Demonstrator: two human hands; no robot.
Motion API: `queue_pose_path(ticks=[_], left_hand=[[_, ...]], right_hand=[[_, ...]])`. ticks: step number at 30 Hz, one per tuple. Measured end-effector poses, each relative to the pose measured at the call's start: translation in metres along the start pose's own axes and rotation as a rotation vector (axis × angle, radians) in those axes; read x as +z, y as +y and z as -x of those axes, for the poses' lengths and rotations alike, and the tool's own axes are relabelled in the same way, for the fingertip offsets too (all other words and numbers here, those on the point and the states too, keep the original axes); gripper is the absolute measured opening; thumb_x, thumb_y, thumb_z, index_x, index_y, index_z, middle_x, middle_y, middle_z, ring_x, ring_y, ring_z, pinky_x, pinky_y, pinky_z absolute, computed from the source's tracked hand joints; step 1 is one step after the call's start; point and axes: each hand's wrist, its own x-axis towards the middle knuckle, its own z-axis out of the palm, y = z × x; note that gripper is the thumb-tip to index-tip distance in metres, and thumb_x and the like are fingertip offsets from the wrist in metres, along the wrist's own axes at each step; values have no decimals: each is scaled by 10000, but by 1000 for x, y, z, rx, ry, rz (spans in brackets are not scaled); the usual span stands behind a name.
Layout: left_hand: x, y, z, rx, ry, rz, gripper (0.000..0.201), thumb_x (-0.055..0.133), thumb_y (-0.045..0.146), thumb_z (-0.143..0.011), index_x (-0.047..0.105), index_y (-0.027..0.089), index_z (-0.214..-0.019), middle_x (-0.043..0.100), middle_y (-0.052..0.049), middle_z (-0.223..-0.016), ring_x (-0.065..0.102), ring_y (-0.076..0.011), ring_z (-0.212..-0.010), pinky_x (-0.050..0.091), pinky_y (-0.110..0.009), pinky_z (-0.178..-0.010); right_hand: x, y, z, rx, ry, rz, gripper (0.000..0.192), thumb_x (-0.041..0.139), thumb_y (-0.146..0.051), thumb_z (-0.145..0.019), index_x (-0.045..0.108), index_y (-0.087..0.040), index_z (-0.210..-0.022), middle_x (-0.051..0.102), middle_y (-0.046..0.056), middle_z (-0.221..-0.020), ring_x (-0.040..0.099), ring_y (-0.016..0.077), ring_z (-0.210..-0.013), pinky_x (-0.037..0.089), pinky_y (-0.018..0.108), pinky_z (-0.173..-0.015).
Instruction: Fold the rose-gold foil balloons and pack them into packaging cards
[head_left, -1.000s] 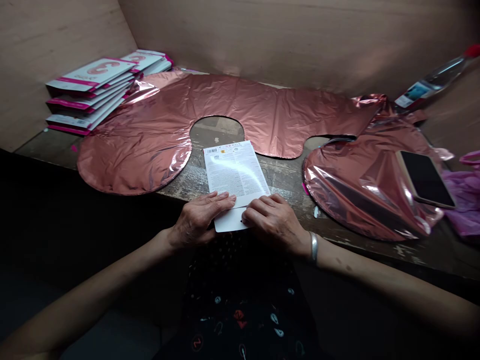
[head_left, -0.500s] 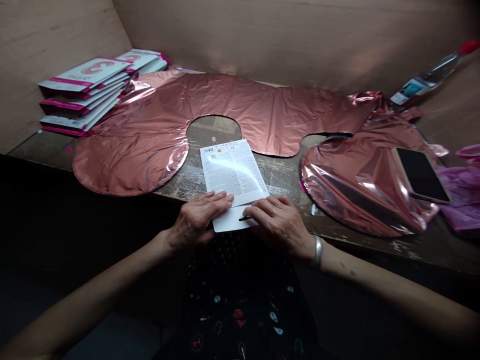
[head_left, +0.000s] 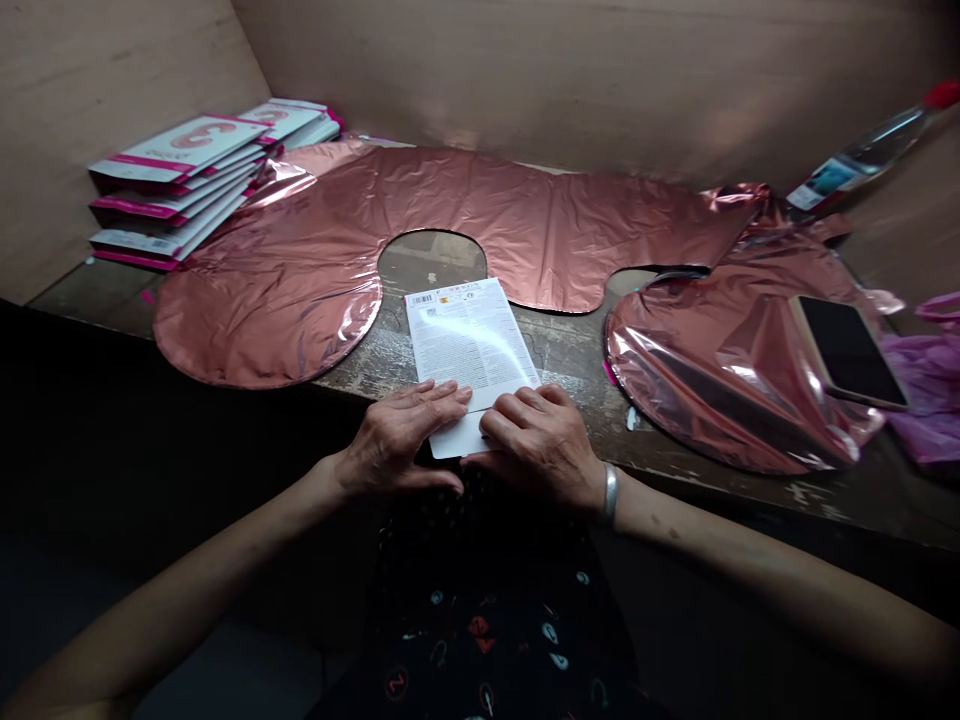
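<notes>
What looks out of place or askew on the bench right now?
The phone lies on the crumpled foil balloon at the right, not on the bench. The white packet under both hands, left hand and right hand, overhangs the bench's near edge. Nothing looks spilled or torn.

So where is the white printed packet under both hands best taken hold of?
Probably by its near end, which overhangs the table edge toward the person. The white printed packet lies flat, so only there can fingers get under it; left hand and right hand already rest on that end.
</notes>
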Motion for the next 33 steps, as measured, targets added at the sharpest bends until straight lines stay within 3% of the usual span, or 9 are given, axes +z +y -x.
queue_pose_path(ticks=[5,11,13,17,19,21,24,27,33], left_hand=[[6,2,-1,-31,79,-33,345,638,236,-868,583,153,-1198,679,-117,-1245,630,-234,-1186,483,-393,-1065],[7,3,-1,-45,95,-30,334,532,83,-848,589,160,-1168,679,-107,-1245,629,-222,-1187,492,-396,-1053],[7,2,-1,-42,96,-20,347,523,77,-838,585,164,-1168,679,-107,-1245,626,-221,-1191,494,-398,-1051],[6,3,-2,-40,93,-20,351,555,89,-821,583,168,-1162,682,-107,-1239,628,-224,-1187,494,-392,-1050],[5,4,-2,-39,87,-21,353,558,89,-823,582,166,-1166,679,-111,-1245,627,-223,-1189,491,-390,-1054],[6,4,-2,-36,88,-27,346,532,77,-840,585,166,-1170,678,-111,-1246,627,-217,-1188,492,-388,-1053],[8,3,-2,-31,114,-62,301,501,61,-878,610,166,-1138,691,-102,-1221,637,-205,-1172,500,-373,-1043],[11,2,-1,-23,150,-103,248,517,75,-902,626,169,-1105,706,-91,-1193,652,-197,-1147,511,-356,-1031],[13,2,0,-34,150,-122,212,520,129,-927,634,190,-1096,711,-74,-1182,663,-196,-1127,529,-363,-1012]], right_hand=[[0,3,3,-4,-69,-10,189,490,-249,-981,619,-203,-852,628,16,-779,475,182,-737,282,352,-732],[-25,-13,22,104,32,-255,92,567,-276,-956,600,-198,-920,664,29,-886,535,174,-812,323,347,-772],[-33,-31,36,283,47,-532,134,644,-303,-910,571,-205,-855,624,-4,-782,520,144,-729,336,320,-716],[-26,-61,52,1063,-223,-1447,266,641,-388,-905,575,-222,-1102,630,-10,-873,533,98,-695,386,242,-633],[-13,-65,49,1322,-182,-1832,361,649,-450,-888,584,-207,-1147,656,22,-1000,551,86,-732,412,218,-643],[-2,-63,41,1454,-96,-2164,372,678,-473,-855,626,-175,-1073,668,45,-1043,569,84,-748,431,207,-646],[7,-59,34,1528,-40,-2520,305,745,-405,-808,651,-158,-960,673,14,-906,571,74,-682,436,193,-602],[9,-60,35,1505,-1,-2520,232,799,-289,-768,646,-151,-874,663,-16,-839,560,54,-644,433,174,-594],[19,-69,32,1375,50,-2009,284,744,-410,-783,683,-134,-804,682,21,-724,519,68,-560,390,191,-554]])
